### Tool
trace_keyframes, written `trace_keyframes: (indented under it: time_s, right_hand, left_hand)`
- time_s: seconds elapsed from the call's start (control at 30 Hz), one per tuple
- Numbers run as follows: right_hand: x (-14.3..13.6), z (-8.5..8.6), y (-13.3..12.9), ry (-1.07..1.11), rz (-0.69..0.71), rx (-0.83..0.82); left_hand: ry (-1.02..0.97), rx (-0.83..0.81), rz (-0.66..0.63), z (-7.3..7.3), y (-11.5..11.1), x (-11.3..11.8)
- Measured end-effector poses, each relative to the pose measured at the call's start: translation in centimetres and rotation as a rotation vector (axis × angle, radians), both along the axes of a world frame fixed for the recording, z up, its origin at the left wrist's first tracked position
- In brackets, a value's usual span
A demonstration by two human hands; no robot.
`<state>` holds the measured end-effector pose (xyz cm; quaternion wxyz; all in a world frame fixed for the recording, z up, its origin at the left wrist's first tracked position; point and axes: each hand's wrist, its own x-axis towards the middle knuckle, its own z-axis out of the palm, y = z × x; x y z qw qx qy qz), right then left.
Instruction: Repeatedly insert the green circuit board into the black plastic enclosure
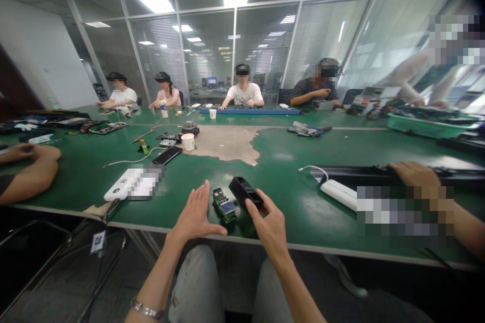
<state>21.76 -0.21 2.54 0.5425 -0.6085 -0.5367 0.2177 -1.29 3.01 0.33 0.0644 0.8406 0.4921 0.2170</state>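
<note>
My right hand point(270, 216) grips a black rectangular plastic casing point(245, 192), thumb on the near side and fingers round the far side. The casing tilts close above the green tabletop, with a recess visible in its face. Left of it lies a small green circuit board point(225, 207) with a little display screen and metal parts. My left hand point(197, 212) rests flat beside the board, fingers straight and thumb spread toward the board's near end. It holds nothing.
A white power bank point(123, 184), a black phone point(167, 155) and a paper cup point(188, 142) sit to the left. Rightward are a white bar-shaped device point(339, 194), pliers point(308, 129) and a green basket point(428, 126). Other people's arms rest at both sides.
</note>
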Motion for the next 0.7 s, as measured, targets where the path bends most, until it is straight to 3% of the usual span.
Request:
trace_keyframes:
  time_s: [0.17, 0.43, 0.7]
  right_hand:
    - [-2.9, 1.8, -0.3, -0.072, 0.054, 0.059]
    - [-5.5, 1.9, -0.3, -0.388, 0.078, 0.043]
    - [-5.7, 1.6, -1.6, -0.572, 0.184, -0.029]
  left_hand:
    - [-0.042, 0.011, 0.010, 0.0, -0.1, 0.0]
    - [-0.100, 0.020, -0.006, 0.0, -0.2, -0.2]
    - [-0.120, 0.031, -0.026, 0.4, -0.4, 0.0]
